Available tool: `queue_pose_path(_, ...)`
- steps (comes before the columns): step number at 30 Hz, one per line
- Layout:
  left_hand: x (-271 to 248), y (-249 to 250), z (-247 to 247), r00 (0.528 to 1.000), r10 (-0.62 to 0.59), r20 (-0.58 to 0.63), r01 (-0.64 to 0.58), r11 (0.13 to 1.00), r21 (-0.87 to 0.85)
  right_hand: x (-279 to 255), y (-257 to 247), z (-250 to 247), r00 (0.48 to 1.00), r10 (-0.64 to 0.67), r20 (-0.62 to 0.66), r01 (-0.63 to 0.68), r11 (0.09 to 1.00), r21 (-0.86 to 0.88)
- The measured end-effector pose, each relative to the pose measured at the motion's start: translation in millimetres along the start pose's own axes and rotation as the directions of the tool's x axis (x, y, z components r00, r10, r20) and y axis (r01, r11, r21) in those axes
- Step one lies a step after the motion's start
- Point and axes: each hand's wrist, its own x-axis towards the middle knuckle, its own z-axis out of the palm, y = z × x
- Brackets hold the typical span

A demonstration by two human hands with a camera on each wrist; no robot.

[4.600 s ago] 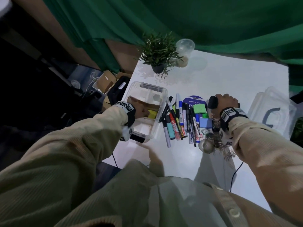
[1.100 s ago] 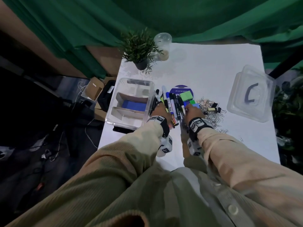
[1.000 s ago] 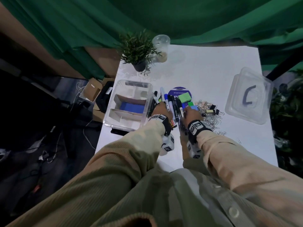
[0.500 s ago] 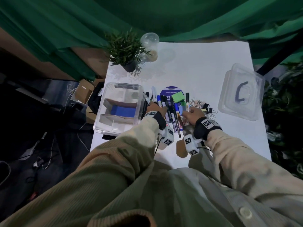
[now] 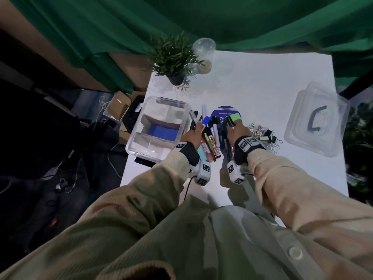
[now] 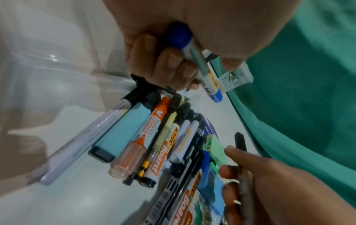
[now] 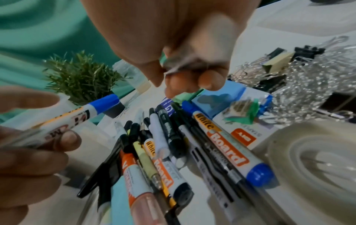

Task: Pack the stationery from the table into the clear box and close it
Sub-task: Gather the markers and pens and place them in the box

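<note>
The clear box [image 5: 182,110] stands open at the table's left edge with a blue pad [image 5: 163,132] inside. Just right of it lies a pile of markers and pens [image 5: 211,141]. My left hand [image 5: 193,133] is at the pile's left side, fingers curled round a blue-capped whiteboard marker [image 6: 194,60], which also shows in the right wrist view as the same marker [image 7: 80,117]. My right hand [image 5: 236,129] is at the pile's right side and grips a dark pen [image 6: 243,164]. A green sticky pad [image 5: 234,117] lies past its fingers.
The box lid [image 5: 316,120] lies at the far right. Paper clips and binder clips [image 5: 265,136], a staples box [image 7: 238,126] and a tape roll [image 7: 316,159] sit right of the pile. A potted plant [image 5: 173,59] and a plastic cup [image 5: 202,52] stand at the back.
Both hands came to the marker pile. The left hand has closed round the blue-capped marker and raised it; the right hand has taken a dark pen.
</note>
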Motion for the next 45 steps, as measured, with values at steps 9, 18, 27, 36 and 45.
queue_pose_path(9,14,14,10,1.000,0.018,-0.010,-0.019,0.989,-0.145,5,-11,29,1.000,-0.023,-0.018,0.019,0.986,-0.168)
queue_pose_path(18,19,19,-3,0.997,-0.053,0.053,0.047,0.993,0.108,4,-15,40,0.999,-0.016,-0.034,0.006,0.961,-0.275)
queue_pose_path(27,39,45,1,0.992,0.114,-0.050,-0.094,0.946,0.310,-3,-17,33,0.999,-0.003,-0.048,-0.002,0.994,-0.111)
queue_pose_path(36,49,45,17,0.987,0.154,0.054,-0.158,0.819,0.551,-22,17,-7,0.965,0.113,0.237,-0.242,0.732,0.637)
queue_pose_path(45,36,49,-9,0.971,0.239,-0.026,-0.196,0.848,0.492,-23,26,-9,0.997,0.002,0.079,-0.038,0.891,0.452)
